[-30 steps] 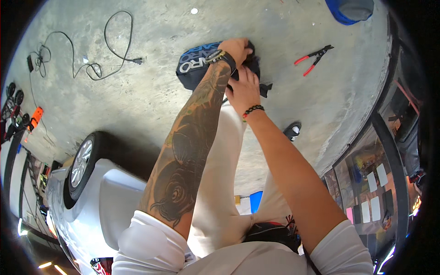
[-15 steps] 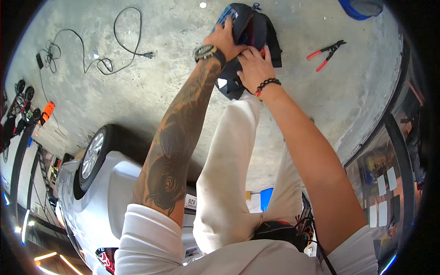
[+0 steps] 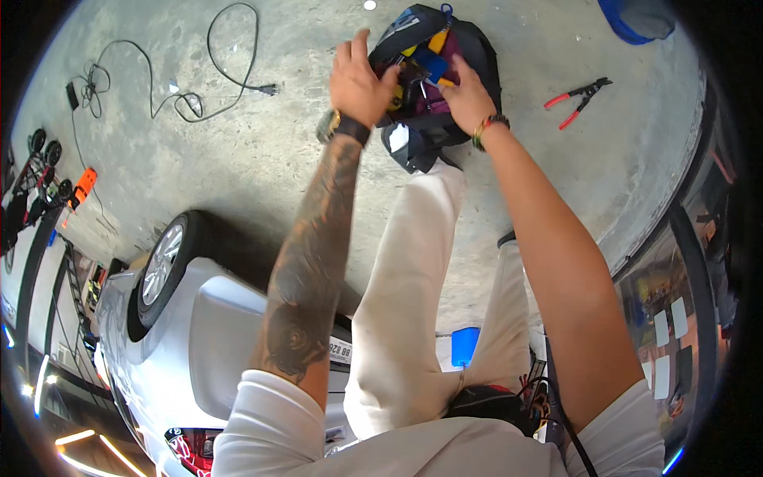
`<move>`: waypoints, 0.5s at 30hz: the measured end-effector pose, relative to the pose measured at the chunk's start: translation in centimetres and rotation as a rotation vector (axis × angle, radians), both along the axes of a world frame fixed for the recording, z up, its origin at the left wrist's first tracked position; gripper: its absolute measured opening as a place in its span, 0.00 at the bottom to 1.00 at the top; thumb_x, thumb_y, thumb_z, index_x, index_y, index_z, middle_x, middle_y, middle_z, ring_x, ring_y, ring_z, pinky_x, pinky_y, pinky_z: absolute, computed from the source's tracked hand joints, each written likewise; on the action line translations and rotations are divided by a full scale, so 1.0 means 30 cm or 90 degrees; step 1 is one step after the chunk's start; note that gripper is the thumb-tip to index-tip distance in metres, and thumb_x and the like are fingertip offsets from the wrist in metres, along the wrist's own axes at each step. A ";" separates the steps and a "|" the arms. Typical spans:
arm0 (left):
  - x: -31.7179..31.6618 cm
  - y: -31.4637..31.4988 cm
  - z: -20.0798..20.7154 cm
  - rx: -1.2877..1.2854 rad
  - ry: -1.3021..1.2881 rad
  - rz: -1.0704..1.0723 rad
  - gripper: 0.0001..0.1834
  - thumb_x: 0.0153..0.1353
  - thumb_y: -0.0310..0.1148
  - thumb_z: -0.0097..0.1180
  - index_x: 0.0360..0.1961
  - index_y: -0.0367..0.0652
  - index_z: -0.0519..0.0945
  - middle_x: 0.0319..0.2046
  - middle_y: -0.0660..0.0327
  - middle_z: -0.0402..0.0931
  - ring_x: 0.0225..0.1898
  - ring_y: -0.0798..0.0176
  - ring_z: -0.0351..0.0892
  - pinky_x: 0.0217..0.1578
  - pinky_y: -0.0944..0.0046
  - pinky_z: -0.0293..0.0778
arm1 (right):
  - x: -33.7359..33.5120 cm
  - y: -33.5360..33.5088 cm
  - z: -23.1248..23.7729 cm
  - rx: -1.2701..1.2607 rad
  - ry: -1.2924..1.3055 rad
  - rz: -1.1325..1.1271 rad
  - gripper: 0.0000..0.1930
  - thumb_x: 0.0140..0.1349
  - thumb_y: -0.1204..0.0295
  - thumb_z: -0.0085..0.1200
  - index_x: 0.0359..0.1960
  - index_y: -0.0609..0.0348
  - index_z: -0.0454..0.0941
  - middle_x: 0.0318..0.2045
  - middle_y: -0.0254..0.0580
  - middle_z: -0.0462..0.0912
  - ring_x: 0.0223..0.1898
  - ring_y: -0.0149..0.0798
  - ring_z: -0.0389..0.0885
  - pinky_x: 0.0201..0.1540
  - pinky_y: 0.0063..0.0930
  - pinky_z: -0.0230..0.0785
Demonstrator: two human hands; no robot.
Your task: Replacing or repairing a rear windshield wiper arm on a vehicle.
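A dark tool bag (image 3: 485, 60) lies on the concrete floor, its mouth spread wide over a maroon lining. Inside are several tools, with a blue piece (image 3: 431, 65) and a yellow piece (image 3: 438, 41) among them; their kinds are hard to make out. My left hand (image 3: 362, 87) is at the bag's left edge, fingers spread, thumb toward the opening. At the right side of the mouth is my right hand (image 3: 470, 99), fingers stretched apart over the contents beside a small yellow end. Neither hand visibly grips a tool.
Pliers with red handles (image 3: 579, 103) lie to the right of the bag. A black power cord (image 3: 151, 75) winds over the floor at left. A silver car (image 3: 214, 334) stands at lower left, near my legs. A blue item (image 3: 628, 20) lies at the top right.
The bag's mouth has gone from nearly closed to wide open, showing the tools. My hands have moved apart, the left one leftward and the right one slightly right.
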State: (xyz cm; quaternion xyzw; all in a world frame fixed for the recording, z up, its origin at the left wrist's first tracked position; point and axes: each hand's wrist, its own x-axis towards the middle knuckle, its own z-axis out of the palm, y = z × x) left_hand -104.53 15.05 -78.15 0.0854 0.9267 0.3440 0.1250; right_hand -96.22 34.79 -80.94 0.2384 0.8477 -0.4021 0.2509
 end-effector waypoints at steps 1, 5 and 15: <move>0.049 0.030 0.034 0.044 0.027 0.031 0.38 0.51 0.33 0.71 0.63 0.40 0.70 0.48 0.46 0.73 0.49 0.38 0.76 0.49 0.47 0.75 | -0.009 0.015 -0.068 0.020 0.062 -0.085 0.28 0.61 0.67 0.56 0.66 0.52 0.72 0.60 0.56 0.77 0.61 0.56 0.77 0.64 0.42 0.68; 0.256 -0.049 0.301 0.192 -0.270 0.175 0.31 0.59 0.29 0.68 0.63 0.39 0.71 0.51 0.49 0.76 0.49 0.50 0.78 0.50 0.55 0.74 | -0.094 0.004 -0.137 -0.172 -0.157 -0.093 0.32 0.57 0.68 0.56 0.67 0.52 0.70 0.58 0.58 0.79 0.62 0.56 0.76 0.66 0.40 0.67; 0.550 -0.219 1.085 0.117 -0.501 -0.026 0.23 0.52 0.32 0.69 0.49 0.39 0.80 0.50 0.53 0.78 0.53 0.44 0.76 0.54 0.51 0.69 | -0.069 -0.074 0.005 -0.173 -0.107 0.059 0.18 0.61 0.65 0.65 0.51 0.56 0.81 0.41 0.48 0.87 0.43 0.44 0.87 0.48 0.34 0.76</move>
